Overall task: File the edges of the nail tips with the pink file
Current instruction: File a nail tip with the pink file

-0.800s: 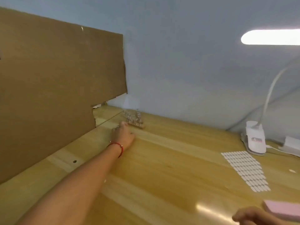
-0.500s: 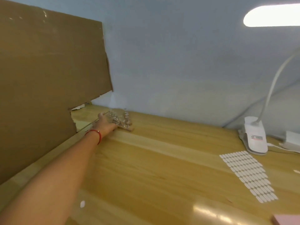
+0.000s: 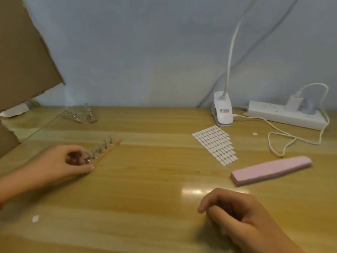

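One pink file [image 3: 271, 169] lies flat and slanted on the tabletop [image 3: 145, 189], right of centre, with neither hand touching it. Just in front of its near end the right hand [image 3: 237, 210] rests on the wood, its fingers [image 3: 215, 209] loosely curled with nothing seen in them. Well apart, on the left side, the left hand [image 3: 58, 163] holds the near end of a strip of nail tips [image 3: 107, 147]. Its fingers [image 3: 73, 149] are clenched over the strip and the thumb lies along its edge, while the far end angles away toward the middle. The tips themselves are too blurred to make out.

Behind the file sits a sheet of small white stickers [image 3: 215, 143]. Farther back stand a white clip lamp [image 3: 223, 112] and a white power strip [image 3: 284, 115], with a looped cable [image 3: 291, 141]. More clear holders [image 3: 80, 114] sit near the back left, below a cardboard sheet [image 3: 23, 52]. A small white scrap [image 3: 35, 218] lies near the front left.
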`<control>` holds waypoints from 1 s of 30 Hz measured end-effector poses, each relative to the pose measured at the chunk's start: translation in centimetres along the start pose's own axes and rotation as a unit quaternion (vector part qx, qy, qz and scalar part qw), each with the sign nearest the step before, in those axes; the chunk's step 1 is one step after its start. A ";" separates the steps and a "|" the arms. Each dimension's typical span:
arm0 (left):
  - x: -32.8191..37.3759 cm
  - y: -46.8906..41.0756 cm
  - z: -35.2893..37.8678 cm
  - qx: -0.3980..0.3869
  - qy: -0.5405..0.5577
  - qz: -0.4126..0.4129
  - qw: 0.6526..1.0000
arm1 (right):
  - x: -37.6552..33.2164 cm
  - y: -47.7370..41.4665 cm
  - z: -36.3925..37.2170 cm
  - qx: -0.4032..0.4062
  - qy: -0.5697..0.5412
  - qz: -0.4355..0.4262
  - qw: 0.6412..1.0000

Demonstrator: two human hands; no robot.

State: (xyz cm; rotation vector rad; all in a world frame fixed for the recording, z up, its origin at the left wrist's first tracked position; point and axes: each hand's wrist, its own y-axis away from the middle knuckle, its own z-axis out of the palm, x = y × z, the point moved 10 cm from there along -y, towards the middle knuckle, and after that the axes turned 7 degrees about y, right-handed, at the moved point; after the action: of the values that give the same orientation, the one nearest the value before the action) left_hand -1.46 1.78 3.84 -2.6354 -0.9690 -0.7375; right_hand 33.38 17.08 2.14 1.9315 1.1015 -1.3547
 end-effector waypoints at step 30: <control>24.2 15.6 9.7 0.001 0.120 0.442 0.889 | -0.5 2.4 -12.2 0.125 0.542 -0.149 0.817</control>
State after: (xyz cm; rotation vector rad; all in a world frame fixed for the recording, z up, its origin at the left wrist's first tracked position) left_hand 28.24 6.70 7.80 -2.4882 0.3189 -0.7580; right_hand 41.42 25.32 6.91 2.9273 1.8385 -0.3972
